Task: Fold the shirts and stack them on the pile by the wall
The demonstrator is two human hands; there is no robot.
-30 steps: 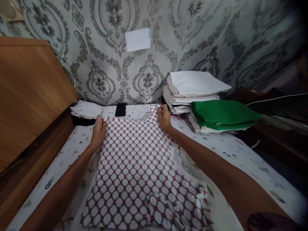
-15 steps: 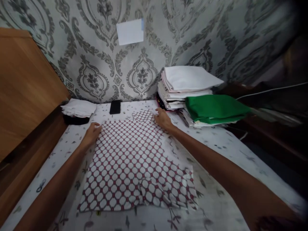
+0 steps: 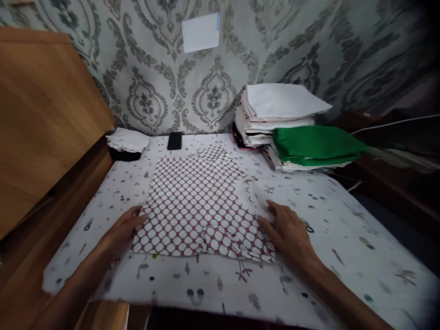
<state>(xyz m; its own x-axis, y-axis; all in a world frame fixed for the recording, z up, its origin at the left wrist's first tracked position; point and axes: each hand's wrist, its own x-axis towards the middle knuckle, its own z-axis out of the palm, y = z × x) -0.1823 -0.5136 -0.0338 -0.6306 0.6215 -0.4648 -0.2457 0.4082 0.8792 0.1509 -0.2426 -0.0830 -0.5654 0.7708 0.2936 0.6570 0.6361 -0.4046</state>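
Head view, lattice garment: thin white cloth printed with a grey-and-red lattice (image 3: pixel 185 201), spread near the middle of the white, motif-printed surface (image 3: pixel 347 229), short of its near edge.
My left hand (image 3: pixel 122 229): at the garment's left side; I cannot tell whether it pinches.
My right hand (image 3: pixel 292 231): thumb and forefinger apart at the right side.
Folded so far: a flat-topped white stack (image 3: pixel 285 103) and a smooth green cloth (image 3: pixel 319 144) toward the far right corner.
Left undone: my garment lies unfolded, rumpled near right.
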